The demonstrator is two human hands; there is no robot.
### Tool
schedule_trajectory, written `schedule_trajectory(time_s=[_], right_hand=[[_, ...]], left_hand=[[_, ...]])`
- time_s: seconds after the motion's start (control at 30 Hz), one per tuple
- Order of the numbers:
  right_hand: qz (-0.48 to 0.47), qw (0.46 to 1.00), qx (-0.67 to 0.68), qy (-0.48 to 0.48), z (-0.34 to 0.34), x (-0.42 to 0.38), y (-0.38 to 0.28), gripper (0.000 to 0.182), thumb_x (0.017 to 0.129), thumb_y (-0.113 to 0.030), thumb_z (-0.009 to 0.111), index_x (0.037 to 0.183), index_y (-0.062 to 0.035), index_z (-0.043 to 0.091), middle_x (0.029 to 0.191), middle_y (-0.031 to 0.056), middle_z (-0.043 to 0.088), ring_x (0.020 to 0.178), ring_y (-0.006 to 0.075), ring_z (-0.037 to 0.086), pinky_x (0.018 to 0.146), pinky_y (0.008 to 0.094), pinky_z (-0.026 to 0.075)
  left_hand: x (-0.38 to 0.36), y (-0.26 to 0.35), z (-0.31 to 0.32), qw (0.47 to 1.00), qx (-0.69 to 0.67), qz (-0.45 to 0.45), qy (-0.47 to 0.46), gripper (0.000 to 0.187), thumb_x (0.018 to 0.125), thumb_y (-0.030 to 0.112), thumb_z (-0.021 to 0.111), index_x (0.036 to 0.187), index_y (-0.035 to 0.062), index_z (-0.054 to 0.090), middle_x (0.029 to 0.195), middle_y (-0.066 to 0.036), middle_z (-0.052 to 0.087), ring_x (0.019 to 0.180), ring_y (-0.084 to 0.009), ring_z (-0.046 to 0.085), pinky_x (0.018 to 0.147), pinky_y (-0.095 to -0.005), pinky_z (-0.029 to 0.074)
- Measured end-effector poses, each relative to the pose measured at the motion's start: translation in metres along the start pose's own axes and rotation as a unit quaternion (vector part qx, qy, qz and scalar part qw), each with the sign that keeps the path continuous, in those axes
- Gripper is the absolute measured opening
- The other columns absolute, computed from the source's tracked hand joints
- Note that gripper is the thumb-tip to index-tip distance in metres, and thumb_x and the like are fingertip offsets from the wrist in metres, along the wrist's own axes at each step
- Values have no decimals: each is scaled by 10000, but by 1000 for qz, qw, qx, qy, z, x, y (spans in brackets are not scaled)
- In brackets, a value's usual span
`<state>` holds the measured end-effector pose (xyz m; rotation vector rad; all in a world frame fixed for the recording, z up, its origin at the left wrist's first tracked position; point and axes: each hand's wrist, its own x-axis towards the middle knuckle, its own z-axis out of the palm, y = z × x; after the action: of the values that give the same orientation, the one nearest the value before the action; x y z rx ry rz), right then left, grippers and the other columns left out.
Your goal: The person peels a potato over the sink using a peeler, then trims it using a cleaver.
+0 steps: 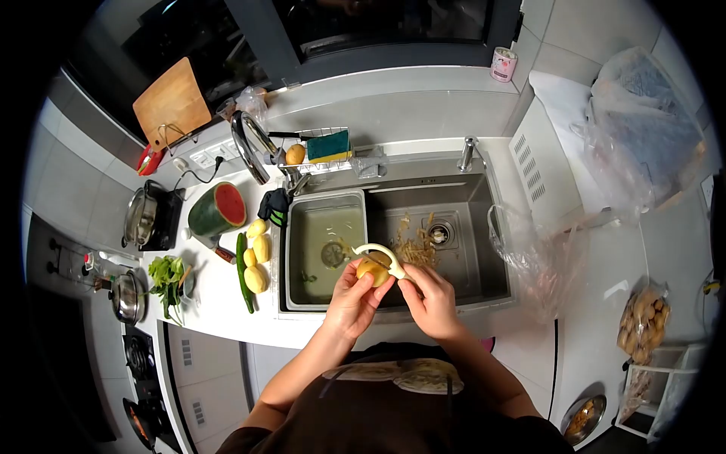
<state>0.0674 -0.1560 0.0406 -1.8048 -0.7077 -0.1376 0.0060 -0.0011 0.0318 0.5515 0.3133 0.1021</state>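
While the left hand (354, 291) cups a small potato (372, 271) over the sink (469, 227), the right hand (427, 291) grips a white peeler (382, 253) whose blade lies against the potato's top. Short, shallow strokes away from the left fingers would suit best, turning the potato a little after each one. Peelings (414, 246) lie near the drain, and a water-filled basin (327, 246) sits in the sink's left half. Peeled potatoes (257, 257) and a cucumber (243, 276) rest on the counter (219, 303) beside a cut watermelon (219, 208). A plastic bag (529, 257) hangs at the sink's right edge, near the right elbow.
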Motion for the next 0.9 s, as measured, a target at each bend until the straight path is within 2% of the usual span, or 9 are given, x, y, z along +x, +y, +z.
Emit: schedule_trajectory(time_s=[0.2, 0.33, 0.4, 0.7, 0.83, 0.9], right_hand=[[3, 1000, -4, -5, -3, -7, 4, 274, 864, -116, 651, 1122, -26, 636, 852, 122, 635, 693, 289, 622, 605, 354, 497], [-15, 999, -36, -5, -9, -9, 3, 297, 849, -117, 660, 1133, -31, 640, 826, 107, 624, 682, 277, 611, 596, 350, 491], [-55, 995, -88, 11, -13, -10, 0, 318, 822, -107, 672, 1132, -37, 650, 783, 81, 598, 667, 255, 590, 578, 343, 482], [-90, 988, -128, -5, -15, -15, 6, 329, 782, -80, 682, 1110, -53, 668, 720, 51, 542, 639, 230, 554, 550, 340, 471], [-68, 993, -100, -2, -13, -17, 8, 327, 785, -75, 680, 1111, -55, 669, 709, 53, 542, 612, 227, 553, 533, 340, 463], [-12, 998, -60, -23, -13, -19, 8, 324, 789, -71, 678, 1112, -52, 668, 693, 60, 540, 577, 226, 545, 516, 340, 454]], left_hand=[[-13, 1, 8, 1000, -5, 3, -5, 344, 887, 18, 604, 1192, 18, 444, 1200, -127, 542, 1116, -232, 579, 1040, -416, 466], [-14, -5, 3, 1000, 3, 6, 3, 322, 887, 36, 615, 1164, 26, 451, 1186, -125, 553, 1108, -230, 583, 1035, -414, 468], [-14, -9, 1, 999, 2, 13, 39, 307, 885, 55, 628, 1141, 40, 458, 1173, -115, 566, 1103, -222, 586, 1014, -400, 482], [-11, -18, -4, 996, 20, 29, 84, 312, 872, 73, 642, 1133, 80, 471, 1157, -83, 581, 1088, -205, 589, 970, -376, 500], [-11, -21, -4, 995, 34, 46, 79, 350, 841, 90, 659, 1138, 77, 473, 1162, -86, 582, 1075, -212, 590, 968, -390, 480], [-10, -21, -1, 994, 45, 50, 82, 358, 832, 95, 661, 1136, 74, 475, 1162, -89, 583, 1069, -213, 591, 970, -393, 472]])
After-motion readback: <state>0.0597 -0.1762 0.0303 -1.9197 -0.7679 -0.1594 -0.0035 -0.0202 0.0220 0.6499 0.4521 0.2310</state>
